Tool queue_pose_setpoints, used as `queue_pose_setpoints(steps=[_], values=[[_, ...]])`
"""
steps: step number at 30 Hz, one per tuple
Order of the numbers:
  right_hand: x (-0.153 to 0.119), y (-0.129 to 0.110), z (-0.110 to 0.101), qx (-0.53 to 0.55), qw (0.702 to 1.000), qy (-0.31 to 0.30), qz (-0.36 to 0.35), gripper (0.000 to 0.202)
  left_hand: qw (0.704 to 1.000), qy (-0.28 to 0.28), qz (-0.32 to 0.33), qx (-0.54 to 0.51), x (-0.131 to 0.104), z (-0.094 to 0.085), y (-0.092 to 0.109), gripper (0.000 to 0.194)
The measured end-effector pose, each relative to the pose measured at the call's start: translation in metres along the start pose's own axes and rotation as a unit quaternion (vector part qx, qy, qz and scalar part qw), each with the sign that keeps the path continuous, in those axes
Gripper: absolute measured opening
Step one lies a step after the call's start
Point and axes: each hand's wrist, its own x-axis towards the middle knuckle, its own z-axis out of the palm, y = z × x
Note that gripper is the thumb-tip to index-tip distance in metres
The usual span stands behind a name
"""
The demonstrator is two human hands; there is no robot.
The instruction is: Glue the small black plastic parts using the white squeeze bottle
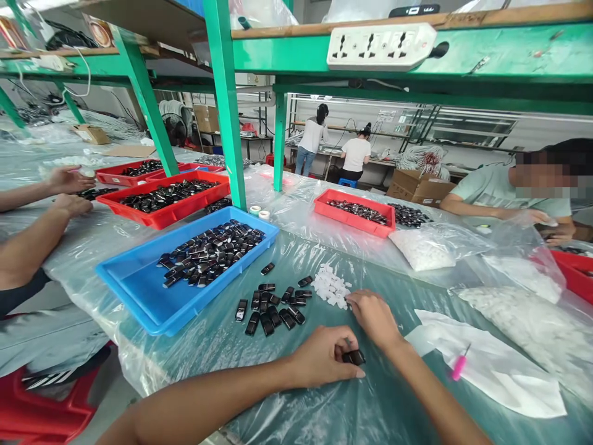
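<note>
My left hand (pixel 327 355) is closed round a small black plastic casing (pixel 354 357), holding it just above the plastic-covered table. My right hand (pixel 374 318) reaches to the near right edge of a heap of small white plastic pieces (pixel 330 285). Its fingers are drawn together at the heap, and whatever is between the fingertips is hidden. Left of the heap lie several loose black casings (pixel 273 309), some overlapping. Many more of the same kind fill part of a blue tray (pixel 125 272) further left.
Red trays (pixel 162 213) of black parts stand beyond the blue tray, near another person's hands (pixel 69 185). A green post (pixel 225 105) rises behind it. At right lie a white sheet (pixel 504 377), a pink-handled tool (pixel 458 366) and bags of white pieces (pixel 532 327). Another person sits at far right.
</note>
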Motion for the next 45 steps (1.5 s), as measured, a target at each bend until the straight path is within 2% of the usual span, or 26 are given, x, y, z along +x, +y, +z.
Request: queue_pose_setpoints(steps=[4,8,12,15,19,23,25,27,29,33,38,45], values=[[0.000,0.004,0.001,0.023,0.999,-0.002,0.022,0.014,1.000,0.004,-0.005,0.002,-0.001,-0.001,0.005,0.031],[-0.009,-0.001,-0.006,0.068,0.995,0.043,0.064,0.023,1.000,0.004,-0.014,-0.018,-0.001,-0.003,0.007,0.033],[-0.035,-0.013,-0.015,0.135,0.983,0.076,0.094,0.033,0.999,0.020,-0.006,-0.039,0.001,-0.005,0.007,0.033],[-0.061,-0.023,-0.018,0.195,0.973,0.068,0.107,0.036,0.999,0.027,0.005,-0.024,0.001,-0.005,0.007,0.034],[-0.083,-0.037,-0.012,0.357,0.924,0.067,0.119,0.031,0.999,0.020,0.026,-0.011,0.001,-0.002,0.008,0.032],[-0.087,-0.042,-0.007,0.480,0.867,0.039,0.128,0.030,0.999,0.027,0.020,0.007,0.002,0.002,0.007,0.024],[-0.087,-0.040,-0.006,0.521,0.839,0.018,0.155,0.030,0.999,0.025,0.022,0.009,0.003,0.003,0.008,0.022],[-0.087,-0.037,-0.006,0.530,0.828,0.031,0.179,0.032,0.999,0.015,0.029,0.008,0.004,0.003,0.008,0.021],[-0.088,-0.037,-0.007,0.504,0.842,0.074,0.180,0.032,0.999,0.014,0.030,0.010,0.005,0.003,0.007,0.022],[-0.092,-0.041,-0.008,0.405,0.887,0.162,0.150,0.028,0.999,0.022,0.023,0.007,0.005,0.003,0.002,0.027],[-0.097,-0.045,-0.005,0.344,0.916,0.165,0.126,0.028,0.999,0.023,0.021,-0.009,0.005,0.005,-0.002,0.029],[-0.098,-0.047,-0.001,0.334,0.916,0.185,0.122,0.027,0.999,0.042,0.017,-0.014,0.004,0.006,-0.002,0.027]])
